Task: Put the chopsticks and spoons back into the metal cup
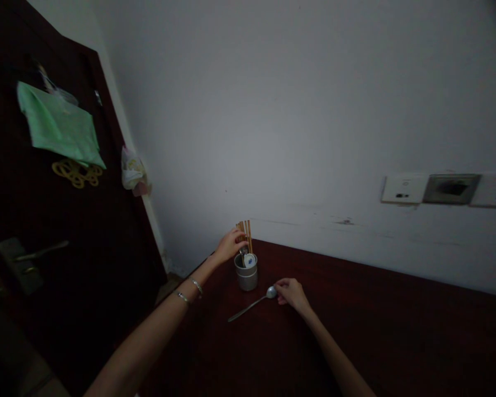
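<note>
Dim light lay over the room, where a dark door (111,231) filled the far left. On it you had a pale green cloth (62,124) hanging above looped yellowish cord (76,173), and lower down a door handle (41,252). Just right of the door frame, a bag (131,170) hung against the pale wall (252,110).

Your left arm reached over the dark red table (355,300), with two bracelets (196,285) near the wrist. Your left hand (230,245) was above the mouth of a grey cup (247,278), its fingers bent close beside the upright chopsticks (248,234); you could not tell what, if anything, they gripped. At the cup's front rim showed a rounded white piece (249,261) with a blue mark.

Below and right of the cup, a metal spoon (254,303) lay slantwise, its handle pointing toward your near left and its bowl to the right. Your right hand (293,294) had its fingertips drawn narrow at the bowl's edge, touching it, though how firmly you could not tell. Farther right, three wall plates (404,189) sat side by side above the table.
</note>
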`<state>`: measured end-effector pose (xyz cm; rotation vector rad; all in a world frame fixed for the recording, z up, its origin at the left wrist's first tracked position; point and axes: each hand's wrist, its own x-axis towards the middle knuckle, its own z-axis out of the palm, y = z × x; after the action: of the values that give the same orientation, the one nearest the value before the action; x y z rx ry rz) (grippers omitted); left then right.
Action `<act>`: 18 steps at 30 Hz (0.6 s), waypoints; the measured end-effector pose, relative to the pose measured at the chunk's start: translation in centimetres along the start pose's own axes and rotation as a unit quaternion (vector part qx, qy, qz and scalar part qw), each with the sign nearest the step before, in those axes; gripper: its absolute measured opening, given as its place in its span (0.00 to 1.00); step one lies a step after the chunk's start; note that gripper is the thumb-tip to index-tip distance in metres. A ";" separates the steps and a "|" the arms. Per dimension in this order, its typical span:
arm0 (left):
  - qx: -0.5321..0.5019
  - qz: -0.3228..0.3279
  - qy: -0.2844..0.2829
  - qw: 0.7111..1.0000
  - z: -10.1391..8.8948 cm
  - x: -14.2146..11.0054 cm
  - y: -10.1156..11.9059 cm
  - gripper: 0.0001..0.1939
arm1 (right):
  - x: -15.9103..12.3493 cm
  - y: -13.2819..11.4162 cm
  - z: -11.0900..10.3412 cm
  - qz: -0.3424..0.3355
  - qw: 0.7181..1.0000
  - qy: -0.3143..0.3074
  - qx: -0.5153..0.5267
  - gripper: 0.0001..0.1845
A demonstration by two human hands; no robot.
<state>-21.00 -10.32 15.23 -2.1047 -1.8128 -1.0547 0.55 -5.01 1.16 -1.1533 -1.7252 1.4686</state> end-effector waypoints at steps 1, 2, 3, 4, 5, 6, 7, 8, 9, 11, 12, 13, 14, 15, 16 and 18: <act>0.013 0.009 -0.032 0.999 -0.2 0.1 0.1 0.14 | 0.0 0.0 -0.2 -0.005 1.000 -0.009 0.010 0.05; 0.025 0.015 -0.060 0.998 -0.4 0.2 0.2 0.13 | -0.1 0.1 -0.3 -0.011 1.000 -0.019 0.018 0.07; 0.036 0.016 -0.084 0.996 -0.5 0.3 0.3 0.13 | -0.2 0.1 -0.4 -0.017 0.999 -0.029 0.026 0.08; 0.044 0.016 -0.105 0.993 -0.7 0.4 0.3 0.12 | -0.2 0.1 -0.5 -0.023 0.998 -0.039 0.031 0.08; 0.050 0.014 -0.122 0.991 -0.8 0.4 0.3 0.11 | -0.3 0.2 -0.6 -0.029 0.998 -0.046 0.035 0.09; 0.053 0.013 -0.136 0.989 -0.9 0.5 0.3 0.10 | -0.4 0.2 -0.6 -0.033 0.997 -0.051 0.038 0.09; 0.054 0.009 -0.147 0.988 -1.0 0.5 0.3 0.10 | -0.4 0.2 -0.6 -0.037 0.997 -0.053 0.040 0.09; 0.055 0.004 -0.155 0.986 -1.0 0.6 0.2 0.09 | -0.5 0.2 -0.6 -0.039 0.997 -0.054 0.042 0.09; 0.057 -0.004 -0.157 0.986 -1.0 0.6 0.2 0.10 | -0.6 0.2 -0.6 -0.041 0.997 -0.054 0.044 0.09; 0.059 -0.019 -0.152 0.986 -0.9 0.8 0.0 0.10 | -0.6 0.2 -0.6 -0.042 0.997 -0.053 0.043 0.09; 0.060 -0.021 -0.148 0.987 -0.9 0.8 -0.1 0.10 | -0.7 0.2 -0.6 -0.042 0.997 -0.052 0.042 0.09; 0.062 -0.021 -0.142 0.988 -0.8 0.9 -0.2 0.10 | -0.7 0.2 -0.6 -0.042 0.997 -0.052 0.040 0.09; 0.063 -0.019 -0.137 0.988 -0.8 0.9 -0.2 0.10 | -0.6 0.3 -0.7 -0.043 0.997 -0.052 0.038 0.09; 0.064 -0.017 -0.133 0.989 -0.8 1.0 -0.3 0.10 | -0.6 0.3 -0.6 -0.046 0.997 -0.053 0.037 0.09; 0.064 -0.016 -0.129 0.989 -0.9 1.1 -0.3 0.10 | -0.6 0.4 -0.6 -0.050 0.997 -0.054 0.036 0.09; 0.059 -0.016 -0.118 0.991 -1.2 1.4 -0.3 0.10 | -0.5 0.5 -0.6 -0.056 0.996 -0.054 0.038 0.09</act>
<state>-21.70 -9.76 16.85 -2.2150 -1.9638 -0.7106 1.42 -5.13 0.82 -0.9380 -1.7597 1.5374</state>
